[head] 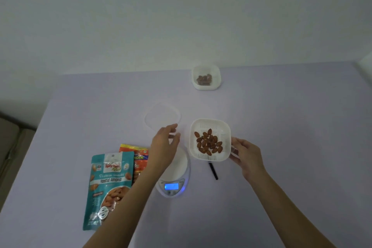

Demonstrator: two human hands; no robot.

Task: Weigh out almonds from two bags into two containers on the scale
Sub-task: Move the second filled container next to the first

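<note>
Judged light, stiff, spill-prone: slotted container (pixel 209 158) of almonds (pixel 209 143) being pinched at rim by right hand (pixel 248 156), just right of scale (pixel 178 167); left hand (pixel 165 144) being held spread above scale.

The slotted container (pixel 225 134) pinched in the right fingers (pixel 236 142) is matt white plastic. Under the left fingers (pixel 171 128), the scale (pixel 179 165) looks like smooth, glossy plastic. Left of those fingers, the teal bag (pixel 108 187) is shiny printed film. The worktop (pixel 281 127) looks matt and smooth.
</note>
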